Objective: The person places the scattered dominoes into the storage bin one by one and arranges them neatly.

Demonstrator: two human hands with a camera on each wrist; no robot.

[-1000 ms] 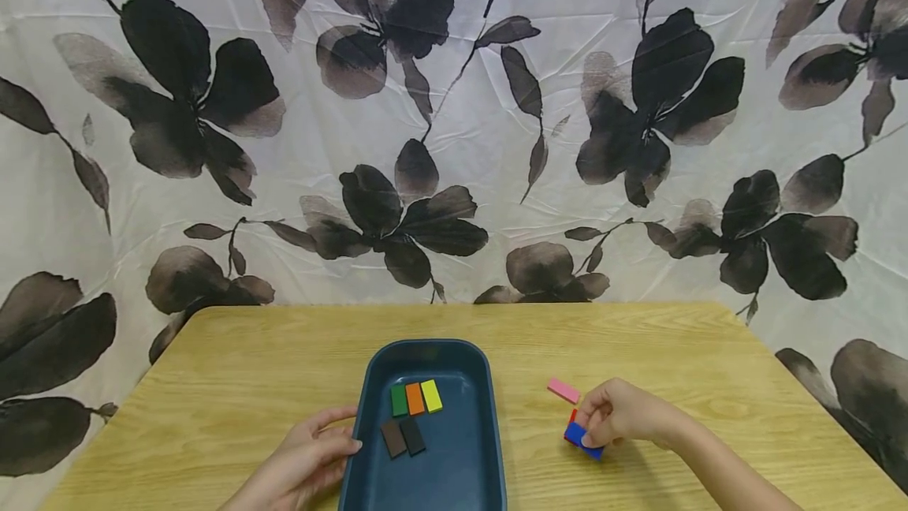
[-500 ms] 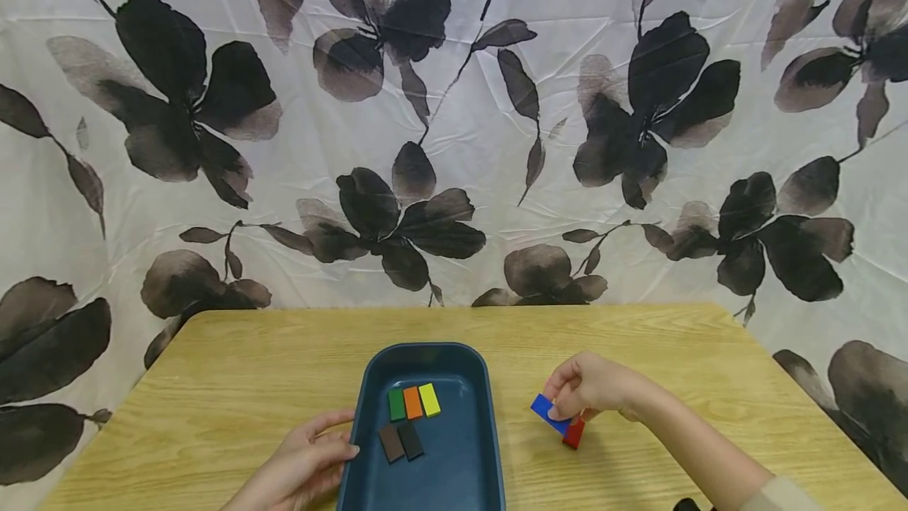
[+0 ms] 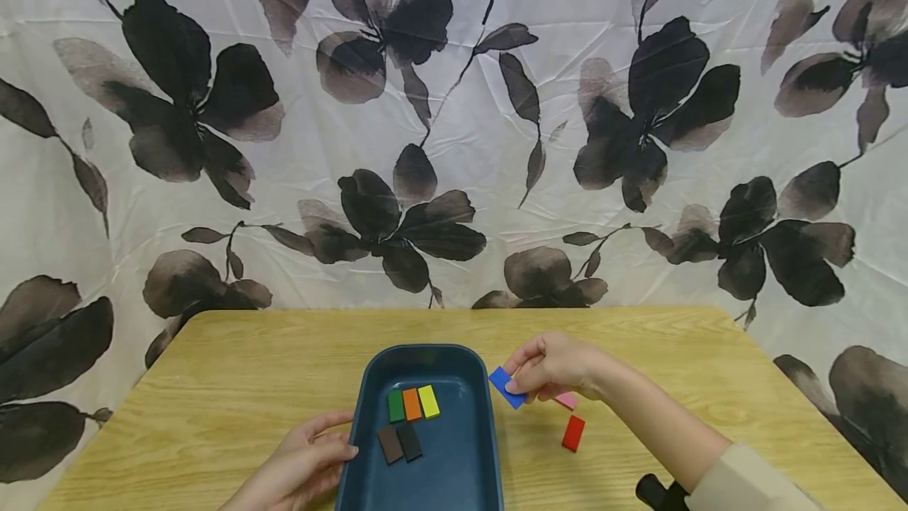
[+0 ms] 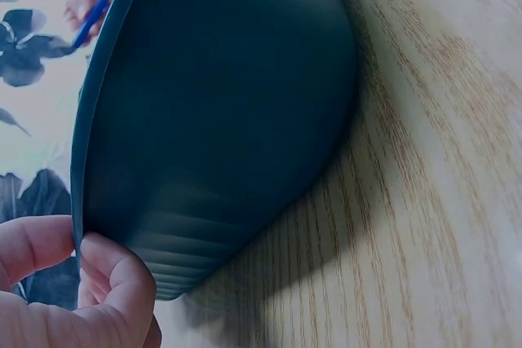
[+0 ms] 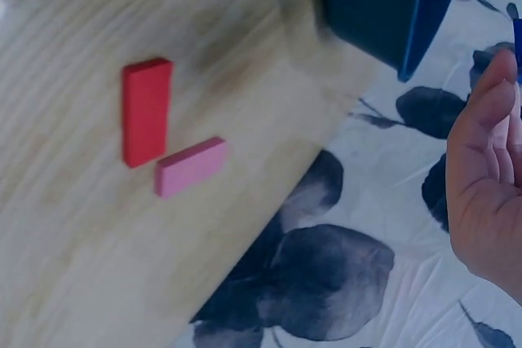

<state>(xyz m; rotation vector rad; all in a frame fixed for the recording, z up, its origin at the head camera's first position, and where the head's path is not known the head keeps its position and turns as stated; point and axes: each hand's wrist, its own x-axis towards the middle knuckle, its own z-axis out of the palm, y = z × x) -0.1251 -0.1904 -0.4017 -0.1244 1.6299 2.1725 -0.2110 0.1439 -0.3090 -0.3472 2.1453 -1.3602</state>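
Observation:
My right hand (image 3: 563, 365) pinches a blue rectangular block (image 3: 502, 383) in the air, close beside the right rim of the dark blue-green tray (image 3: 464, 460). My left hand (image 3: 301, 460) grips the tray's left rim; in the left wrist view its thumb and fingers lie on either side of the edge. Inside the tray lie a green block (image 3: 396, 406), an orange block (image 3: 411, 405) and a yellow block (image 3: 429, 401) in a row. Below that row are a brown block (image 3: 389, 445) and a black block (image 3: 409, 441), side by side.
Right of the tray, a red block (image 3: 573, 433) and a pink block (image 5: 192, 167) lie on the wooden table (image 3: 269, 361). The right hand partly hides the pink one in the head view. A floral cloth (image 3: 454, 124) hangs behind the table. A black object (image 3: 660, 491) shows near the right sleeve.
My right hand has lifted the blue block off the red one and carried it left and up toward the tray. The red block now shows fully. My left hand stays on the rim.

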